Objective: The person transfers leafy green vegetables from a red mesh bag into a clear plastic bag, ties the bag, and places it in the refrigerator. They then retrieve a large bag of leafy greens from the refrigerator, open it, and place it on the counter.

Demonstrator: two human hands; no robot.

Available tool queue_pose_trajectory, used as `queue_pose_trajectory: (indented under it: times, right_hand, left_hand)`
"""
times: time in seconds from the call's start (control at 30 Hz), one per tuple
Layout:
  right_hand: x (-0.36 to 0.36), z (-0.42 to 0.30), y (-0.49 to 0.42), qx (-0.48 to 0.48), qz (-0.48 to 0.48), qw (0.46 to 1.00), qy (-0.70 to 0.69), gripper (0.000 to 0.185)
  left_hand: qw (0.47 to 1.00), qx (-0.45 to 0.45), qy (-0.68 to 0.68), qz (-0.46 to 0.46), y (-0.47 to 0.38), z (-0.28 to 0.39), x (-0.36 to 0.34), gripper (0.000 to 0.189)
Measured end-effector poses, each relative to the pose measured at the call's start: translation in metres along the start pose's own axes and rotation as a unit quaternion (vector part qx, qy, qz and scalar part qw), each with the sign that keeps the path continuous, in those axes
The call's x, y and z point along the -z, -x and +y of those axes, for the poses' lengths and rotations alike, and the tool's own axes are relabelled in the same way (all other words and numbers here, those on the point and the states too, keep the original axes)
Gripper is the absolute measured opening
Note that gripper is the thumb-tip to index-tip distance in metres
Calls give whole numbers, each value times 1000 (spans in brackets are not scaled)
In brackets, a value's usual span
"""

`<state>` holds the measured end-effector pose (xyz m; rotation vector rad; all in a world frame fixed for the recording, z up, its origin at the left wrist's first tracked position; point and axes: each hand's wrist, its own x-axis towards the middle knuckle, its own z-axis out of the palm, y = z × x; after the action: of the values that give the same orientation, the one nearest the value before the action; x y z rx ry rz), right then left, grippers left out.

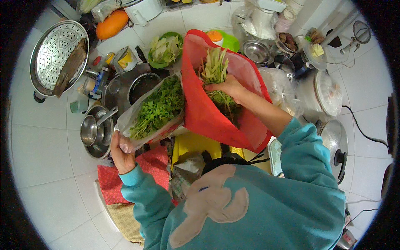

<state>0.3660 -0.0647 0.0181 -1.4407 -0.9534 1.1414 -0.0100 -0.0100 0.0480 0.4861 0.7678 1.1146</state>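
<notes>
My left hand [123,153] grips the gathered edge of a clear plastic bag [126,123]. Inside that bag lies a bunch of leafy green herbs [161,107], leaves toward the top right. My right hand [227,89] reaches into a wide red bag [200,106] with a pale lining. Its fingers close around a bundle of green stems [214,68], cut ends pointing up and away from me. Below that hand the leafy part of the bundle hangs into the red bag, partly hidden. The two bags touch along their sides.
A green bowl of pale leaves [165,50] stands behind, with a black-handled knife [141,54] beside it. Left are a perforated steamer tray [59,53] and nested steel bowls with a ladle [97,131]. A lidded pan [334,150] and bagged white pot [320,93] stand right.
</notes>
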Motion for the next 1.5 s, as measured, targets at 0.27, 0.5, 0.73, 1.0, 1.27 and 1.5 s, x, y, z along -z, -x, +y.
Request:
queue_pose_trajectory:
  times: [0.27,0.5,0.73,1.0,1.27,1.5]
  right_hand:
    - [10,-26,14,145,33,987,65,44]
    - [19,-48,13,190,64,980,20,45]
    - [36,-71,16,183,57,977,-91,23]
    - [38,-78,15,146,111,981,-62,28]
    - [35,-97,20,160,130,978,-27,24]
    - [47,-131,27,252,180,949,-62,19]
  left_hand:
    - [1000,-12,-12,25,-3,-1,-1,17]
    - [1000,13,7,0,-4,0,2,14]
    - [1000,-13,-1,25,-7,-1,8,13]
    - [1000,-9,-3,-1,-10,-2,10,15]
    - [1000,-1,-9,22,-5,0,2,17]
    - [1000,10,27,-9,-3,2,1,14]
